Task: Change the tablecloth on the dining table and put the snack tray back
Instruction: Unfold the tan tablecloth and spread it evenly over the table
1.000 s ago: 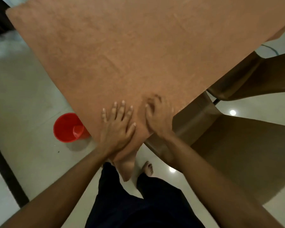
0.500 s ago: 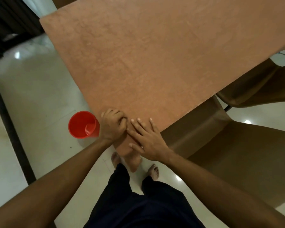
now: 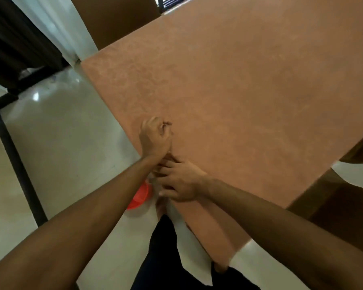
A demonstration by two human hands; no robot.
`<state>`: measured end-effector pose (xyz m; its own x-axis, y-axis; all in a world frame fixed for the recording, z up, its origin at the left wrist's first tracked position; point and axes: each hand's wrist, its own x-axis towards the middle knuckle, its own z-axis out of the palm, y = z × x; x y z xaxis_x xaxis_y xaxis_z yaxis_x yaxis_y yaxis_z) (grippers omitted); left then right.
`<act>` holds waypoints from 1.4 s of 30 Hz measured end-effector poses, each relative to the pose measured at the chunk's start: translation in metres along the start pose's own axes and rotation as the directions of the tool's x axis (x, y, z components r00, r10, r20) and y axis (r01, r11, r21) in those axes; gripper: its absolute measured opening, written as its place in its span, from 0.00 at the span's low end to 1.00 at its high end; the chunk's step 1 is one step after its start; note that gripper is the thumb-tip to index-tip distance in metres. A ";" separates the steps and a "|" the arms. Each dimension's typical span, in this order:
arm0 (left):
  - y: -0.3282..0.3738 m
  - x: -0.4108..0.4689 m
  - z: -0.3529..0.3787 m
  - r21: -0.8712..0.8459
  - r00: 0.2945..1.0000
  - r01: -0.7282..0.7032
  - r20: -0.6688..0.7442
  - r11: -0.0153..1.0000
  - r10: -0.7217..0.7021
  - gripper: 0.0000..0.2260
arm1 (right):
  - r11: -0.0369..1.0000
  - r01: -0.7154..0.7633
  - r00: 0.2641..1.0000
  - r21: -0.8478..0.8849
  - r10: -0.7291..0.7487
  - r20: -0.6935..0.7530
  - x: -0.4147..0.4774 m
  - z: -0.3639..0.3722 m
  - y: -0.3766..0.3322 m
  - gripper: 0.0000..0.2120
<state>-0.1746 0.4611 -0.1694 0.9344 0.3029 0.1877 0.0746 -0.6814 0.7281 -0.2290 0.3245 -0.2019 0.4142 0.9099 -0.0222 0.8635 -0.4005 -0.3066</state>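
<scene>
A plain orange-brown tablecloth [image 3: 249, 91] covers the dining table and fills most of the head view. My left hand [image 3: 155, 137] is curled into a fist at the cloth's left edge and seems to pinch the fabric there. Just below it, my right hand [image 3: 180, 181] lies on the same edge with its fingers bent over the rim, touching my left wrist. No snack tray is in view.
A red plastic cup [image 3: 139, 197] stands on the pale tiled floor, partly hidden under my left forearm. Brown chairs sit at the right [image 3: 344, 206] and at the top [image 3: 117, 19]. A dark curtain [image 3: 19, 38] hangs at top left.
My view has swung right and closer to the table. My left hand has moved farther up the cloth's left edge, and my right hand has followed along that edge behind it.
</scene>
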 end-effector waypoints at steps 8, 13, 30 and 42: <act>-0.112 0.174 -0.022 0.282 0.977 -0.041 0.214 0.958 -0.021 0.20 | 0.440 -0.893 0.414 0.096 0.886 -0.209 0.147 -0.046 0.159 0.29; -0.152 0.245 -0.030 0.397 0.952 -0.061 0.300 0.916 -0.067 0.25 | 0.797 -0.605 0.788 -0.005 0.598 -0.146 0.255 -0.030 0.112 0.28; -0.217 0.349 -0.070 0.550 0.940 0.056 0.252 0.833 -0.230 0.32 | 0.657 -0.749 0.650 0.084 0.754 -0.096 0.338 -0.061 0.203 0.32; -0.167 0.298 -0.056 0.560 0.954 -0.177 0.299 0.809 0.001 0.28 | 0.417 -0.892 0.375 0.175 0.898 -0.230 0.093 -0.063 0.183 0.27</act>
<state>0.0718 0.7021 -0.1981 0.9959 0.0887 -0.0173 0.0904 -0.9783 0.1865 -0.0142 0.3291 -0.2001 0.9970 -0.0435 -0.0646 -0.0596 -0.9598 -0.2745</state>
